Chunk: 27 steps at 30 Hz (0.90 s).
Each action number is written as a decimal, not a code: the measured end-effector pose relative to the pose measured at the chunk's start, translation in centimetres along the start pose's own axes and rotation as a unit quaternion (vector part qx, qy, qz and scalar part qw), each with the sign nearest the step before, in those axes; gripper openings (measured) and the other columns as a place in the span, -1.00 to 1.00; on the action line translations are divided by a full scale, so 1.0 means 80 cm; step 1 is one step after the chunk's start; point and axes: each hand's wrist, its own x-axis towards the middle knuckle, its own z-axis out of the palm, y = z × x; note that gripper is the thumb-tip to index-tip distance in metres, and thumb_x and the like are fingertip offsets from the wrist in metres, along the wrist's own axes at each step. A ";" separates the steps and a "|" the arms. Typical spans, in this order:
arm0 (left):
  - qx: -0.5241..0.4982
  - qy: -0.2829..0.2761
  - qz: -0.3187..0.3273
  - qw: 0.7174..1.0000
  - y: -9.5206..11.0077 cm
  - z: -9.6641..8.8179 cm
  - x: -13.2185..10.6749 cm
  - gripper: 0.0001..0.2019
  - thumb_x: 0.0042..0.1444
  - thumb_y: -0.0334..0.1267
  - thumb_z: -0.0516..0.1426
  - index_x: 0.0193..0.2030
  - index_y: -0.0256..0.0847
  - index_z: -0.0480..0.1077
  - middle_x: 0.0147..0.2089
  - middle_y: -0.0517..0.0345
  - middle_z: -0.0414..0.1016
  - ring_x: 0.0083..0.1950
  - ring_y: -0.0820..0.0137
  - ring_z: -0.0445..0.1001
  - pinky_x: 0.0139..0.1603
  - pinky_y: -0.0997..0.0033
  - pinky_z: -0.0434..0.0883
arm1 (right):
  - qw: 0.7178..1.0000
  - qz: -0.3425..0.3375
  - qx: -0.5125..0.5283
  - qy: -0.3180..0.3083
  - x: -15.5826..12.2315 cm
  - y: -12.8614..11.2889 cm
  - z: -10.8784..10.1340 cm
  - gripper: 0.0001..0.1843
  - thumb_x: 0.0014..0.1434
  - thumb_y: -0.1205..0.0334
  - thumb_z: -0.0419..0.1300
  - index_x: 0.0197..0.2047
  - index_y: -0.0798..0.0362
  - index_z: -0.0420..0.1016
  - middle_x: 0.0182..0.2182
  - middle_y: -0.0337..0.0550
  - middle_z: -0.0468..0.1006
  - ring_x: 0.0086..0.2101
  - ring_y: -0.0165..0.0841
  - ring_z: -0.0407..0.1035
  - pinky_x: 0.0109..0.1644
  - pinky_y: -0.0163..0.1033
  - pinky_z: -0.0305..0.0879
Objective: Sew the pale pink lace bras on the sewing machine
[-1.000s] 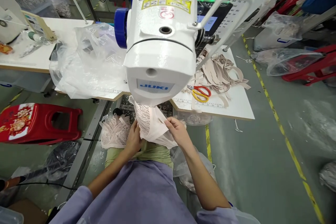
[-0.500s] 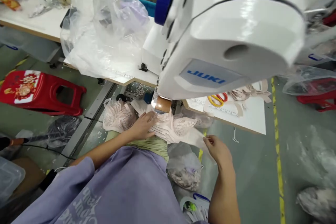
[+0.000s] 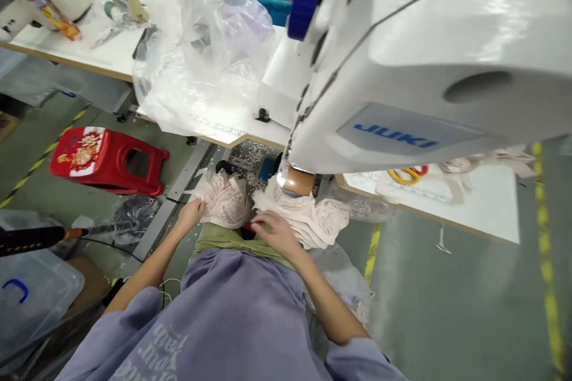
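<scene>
Just above our right hand [image 3: 273,229] the sewing machine head [image 3: 402,71] hangs low and shuts the way up. Ahead of our left hand [image 3: 191,214] the table [image 3: 223,138] edge and a clear plastic bag [image 3: 210,65] bar passage. Lace pieces [image 3: 226,202] fill the gap between the hands; right of them the floor [image 3: 447,297] lies open.

Lace piece [image 3: 226,205] lies left of fabric stack [image 3: 308,220], under sewing machine [image 3: 424,65].

Your sewing machine [image 3: 424,71] runs off the top and right edges; the scissors [image 3: 402,177] show only their handles beneath it; your right hand [image 3: 273,231] is blurred on the lace pieces [image 3: 313,220], so you cannot tell its grip.
</scene>
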 end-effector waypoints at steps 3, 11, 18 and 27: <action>0.009 0.005 0.053 0.999 0.031 -0.007 -0.040 -0.70 0.32 -0.17 -0.07 -0.44 -0.21 0.19 -0.42 0.02 0.35 -0.32 0.27 0.34 -0.31 0.36 0.09 | 0.999 -0.018 -0.024 -0.024 0.032 0.009 0.040 -0.43 0.20 -0.08 0.30 0.16 0.07 0.45 0.14 0.06 0.46 0.11 -0.16 0.36 0.20 -0.12 0.25; -0.225 -0.050 0.222 0.947 0.120 -0.058 -0.091 -0.61 0.34 0.08 -0.04 -0.25 -0.20 0.38 -0.21 0.08 0.48 -0.17 0.29 0.42 -0.15 0.37 0.31 | 0.978 -0.031 -0.040 -0.201 0.017 -0.022 0.017 -0.33 0.33 -0.28 0.07 -0.58 0.10 0.39 -0.63 -0.22 0.35 -0.53 -0.40 0.22 -0.36 -0.29 0.12; -0.447 -0.444 0.163 0.759 0.179 -0.061 -0.067 -0.57 0.17 0.14 0.21 -0.28 -0.26 0.38 -0.33 0.11 0.41 -0.32 0.37 0.39 -0.24 0.39 0.36 | 0.996 -0.014 0.030 -0.078 -0.080 -0.109 -0.087 -0.61 0.40 -0.09 0.08 -0.17 0.03 0.57 -0.18 -0.15 0.63 -0.18 -0.24 0.50 -0.07 -0.25 0.30; -0.299 -0.286 0.463 0.784 0.278 -0.126 -0.126 -0.56 0.37 -0.09 0.04 -0.51 -0.27 0.14 -0.54 0.26 0.06 -0.50 0.53 0.01 -0.47 0.44 -0.01 | 0.979 0.135 -0.152 0.032 -0.110 -0.104 -0.157 -0.23 0.09 -0.28 0.34 0.25 -0.04 0.39 0.09 0.04 0.50 0.04 -0.01 0.43 -0.03 -0.08 0.38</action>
